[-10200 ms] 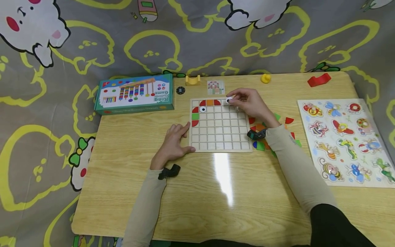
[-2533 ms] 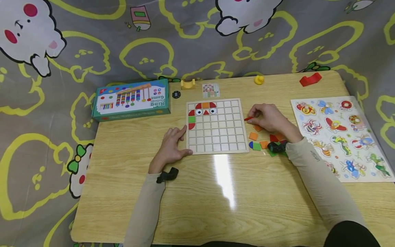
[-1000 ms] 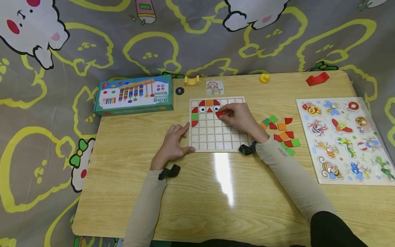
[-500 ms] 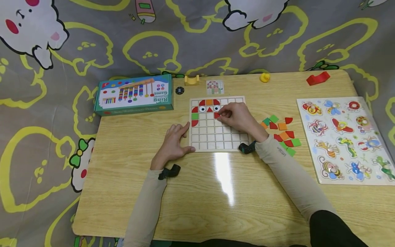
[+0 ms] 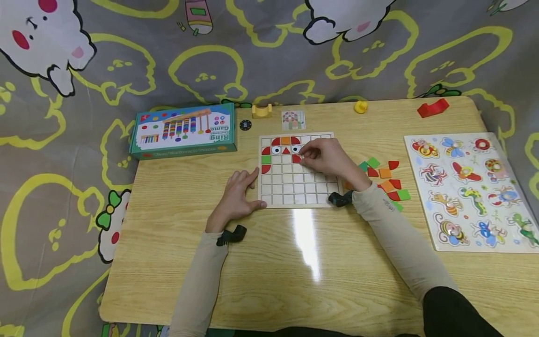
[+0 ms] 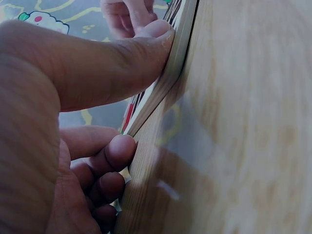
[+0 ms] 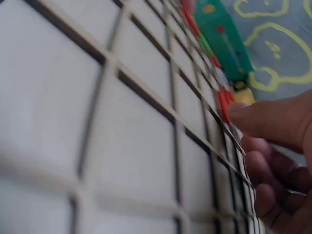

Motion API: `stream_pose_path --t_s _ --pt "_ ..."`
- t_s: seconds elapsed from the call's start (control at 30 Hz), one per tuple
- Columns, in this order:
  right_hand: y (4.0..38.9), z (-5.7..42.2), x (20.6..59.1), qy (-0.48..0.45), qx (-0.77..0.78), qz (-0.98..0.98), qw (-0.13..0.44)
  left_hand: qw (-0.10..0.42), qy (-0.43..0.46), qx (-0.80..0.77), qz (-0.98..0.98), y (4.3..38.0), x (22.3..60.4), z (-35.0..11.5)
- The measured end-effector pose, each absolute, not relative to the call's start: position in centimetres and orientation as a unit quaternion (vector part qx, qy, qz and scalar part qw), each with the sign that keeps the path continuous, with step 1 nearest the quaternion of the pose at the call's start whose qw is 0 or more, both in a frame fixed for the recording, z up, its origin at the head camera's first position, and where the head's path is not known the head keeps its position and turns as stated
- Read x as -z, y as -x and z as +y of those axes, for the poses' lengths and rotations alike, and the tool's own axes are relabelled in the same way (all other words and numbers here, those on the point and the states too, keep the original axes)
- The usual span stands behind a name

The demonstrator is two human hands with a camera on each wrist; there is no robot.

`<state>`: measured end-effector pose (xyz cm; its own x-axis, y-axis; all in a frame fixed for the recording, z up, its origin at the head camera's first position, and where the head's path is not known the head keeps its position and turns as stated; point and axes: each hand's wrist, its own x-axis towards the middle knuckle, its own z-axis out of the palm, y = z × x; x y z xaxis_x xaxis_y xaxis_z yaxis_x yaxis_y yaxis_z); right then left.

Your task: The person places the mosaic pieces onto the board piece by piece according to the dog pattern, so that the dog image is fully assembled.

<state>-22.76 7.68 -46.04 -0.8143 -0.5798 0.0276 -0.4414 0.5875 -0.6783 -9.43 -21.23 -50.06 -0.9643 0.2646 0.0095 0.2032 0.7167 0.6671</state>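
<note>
A pale gridded wooden board point(image 5: 287, 189) lies on the table. My left hand point(image 5: 236, 196) steadies its left edge, thumb at the near corner and forefinger farther up; in the left wrist view the thumb point(image 6: 117, 68) presses on the rim. My right hand point(image 5: 326, 157) is over the board's right half, thumb and forefinger at a red quarter-circle tile point(image 5: 296, 159) that lies in a cell below the right eye tile point(image 5: 295, 149). In the right wrist view the thumb tip touches a red tile point(image 7: 224, 105). Red, orange, green and eye tiles fill other cells at the upper left.
Loose coloured tiles point(image 5: 386, 186) lie right of the board, partly behind the right forearm. Farther right is an insect puzzle board point(image 5: 469, 187). Along the back stand a game box point(image 5: 185, 131), a black disc point(image 5: 245, 125), a pattern card point(image 5: 293, 120), a yellow duck point(image 5: 360, 107) and a red block point(image 5: 433, 108).
My right hand brought a red quarter-circle tile from the pile and set it in a cell below the right eye, then shifted slightly right. Earlier, the second eye and a red triangle were added. Left hand stayed.
</note>
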Motion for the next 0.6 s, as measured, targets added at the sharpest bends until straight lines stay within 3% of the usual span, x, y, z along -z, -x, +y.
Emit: stream_pose_path --t_s 0.33,0.6 --pt "22.9 18.0 43.4 0.211 0.344 0.913 0.056 0.043 -0.127 -0.351 0.927 9.2 49.7 -20.8" --pt "21.0 23.7 43.3 0.194 0.279 0.931 0.134 0.047 -0.122 -0.346 0.929 9.1 49.5 -20.7"
